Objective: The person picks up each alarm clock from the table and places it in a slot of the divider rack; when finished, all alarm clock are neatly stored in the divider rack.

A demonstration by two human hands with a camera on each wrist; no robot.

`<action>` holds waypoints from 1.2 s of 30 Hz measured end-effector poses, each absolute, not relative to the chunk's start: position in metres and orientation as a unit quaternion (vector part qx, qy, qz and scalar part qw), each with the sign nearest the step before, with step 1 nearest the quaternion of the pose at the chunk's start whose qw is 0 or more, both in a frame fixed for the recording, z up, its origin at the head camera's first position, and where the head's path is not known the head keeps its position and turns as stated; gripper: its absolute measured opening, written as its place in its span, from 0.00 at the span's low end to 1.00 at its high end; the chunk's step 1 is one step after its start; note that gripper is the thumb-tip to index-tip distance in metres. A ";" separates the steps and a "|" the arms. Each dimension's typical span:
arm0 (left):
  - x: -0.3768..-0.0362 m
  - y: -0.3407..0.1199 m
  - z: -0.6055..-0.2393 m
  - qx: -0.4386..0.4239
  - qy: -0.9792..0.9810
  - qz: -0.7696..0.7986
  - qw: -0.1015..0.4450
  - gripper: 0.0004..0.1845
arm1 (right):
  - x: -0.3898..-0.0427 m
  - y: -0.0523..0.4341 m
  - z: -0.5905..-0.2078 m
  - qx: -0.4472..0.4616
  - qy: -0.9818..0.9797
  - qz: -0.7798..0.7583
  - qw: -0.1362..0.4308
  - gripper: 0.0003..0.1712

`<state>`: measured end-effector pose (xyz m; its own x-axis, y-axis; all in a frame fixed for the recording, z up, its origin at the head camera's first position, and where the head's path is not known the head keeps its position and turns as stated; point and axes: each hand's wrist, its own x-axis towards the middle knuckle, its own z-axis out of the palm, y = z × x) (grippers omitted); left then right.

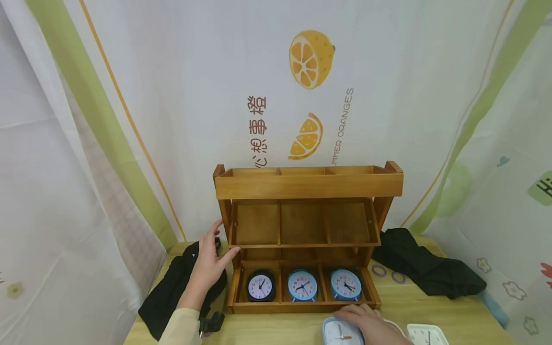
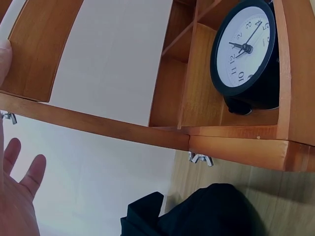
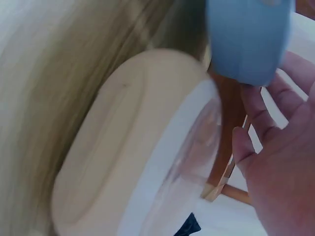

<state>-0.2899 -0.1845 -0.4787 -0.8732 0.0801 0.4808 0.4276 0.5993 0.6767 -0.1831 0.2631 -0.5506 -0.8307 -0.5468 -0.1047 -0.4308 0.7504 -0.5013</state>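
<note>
A wooden three-tier rack [image 1: 308, 187] stands on the table. Its bottom tier holds a black round alarm clock [image 1: 260, 286] and two light-blue round ones, the middle clock [image 1: 302, 285] and the right clock [image 1: 346, 284]. At the rack's left side is my left hand [image 1: 207, 268], fingers spread, with the thumb [image 2: 4, 59] over the front of a wooden panel. My right hand [image 1: 368, 323] grips a blue square alarm clock [image 1: 342, 331] in front of the rack, fingers [image 3: 256, 108] along one side of it. Its thumb is mostly hidden.
A rounded cream-and-white clock [image 3: 128, 142] lies by my right hand, beside a white square clock [image 1: 427, 334]. Black cloth lies left [image 1: 172, 287] and right [image 1: 427, 263] of the rack. Purple rings [image 1: 379, 270] sit near its right side. A printed curtain [image 1: 194, 96] hangs behind.
</note>
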 end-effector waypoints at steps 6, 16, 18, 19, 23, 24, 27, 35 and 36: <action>-0.292 -0.186 -0.479 -0.165 -0.871 -0.409 0.218 0.53 | -0.184 0.242 -0.527 -0.276 0.913 -0.293 0.071 0.52; -0.294 -0.189 -0.481 -0.182 -0.873 -0.389 0.229 0.53 | -0.202 0.198 -0.479 -0.323 0.879 -0.345 -0.070 0.53; -0.294 -0.189 -0.481 -0.186 -0.873 -0.390 0.226 0.54 | -0.210 0.192 -0.471 -0.331 0.871 -0.350 -0.090 0.54; -0.295 -0.188 -0.481 -0.187 -0.873 -0.390 0.224 0.54 | -0.213 0.189 -0.468 -0.335 0.868 -0.351 -0.101 0.55; -0.295 -0.186 -0.481 -0.191 -0.876 -0.386 0.217 0.55 | -0.230 0.180 -0.450 -0.338 0.863 -0.356 -0.119 0.56; -0.295 -0.186 -0.481 -0.191 -0.877 -0.384 0.216 0.54 | -0.235 0.177 -0.446 -0.339 0.861 -0.361 -0.119 0.56; -0.295 -0.186 -0.481 -0.189 -0.879 -0.381 0.215 0.54 | -0.250 0.167 -0.433 -0.331 0.858 -0.376 -0.114 0.57; -0.295 -0.187 -0.480 -0.179 -0.883 -0.379 0.213 0.55 | -0.295 0.123 -0.411 -0.313 0.863 -0.377 -0.123 0.57; -0.296 -0.186 -0.480 -0.179 -0.883 -0.379 0.212 0.55 | -0.299 0.118 -0.408 -0.309 0.864 -0.378 -0.121 0.57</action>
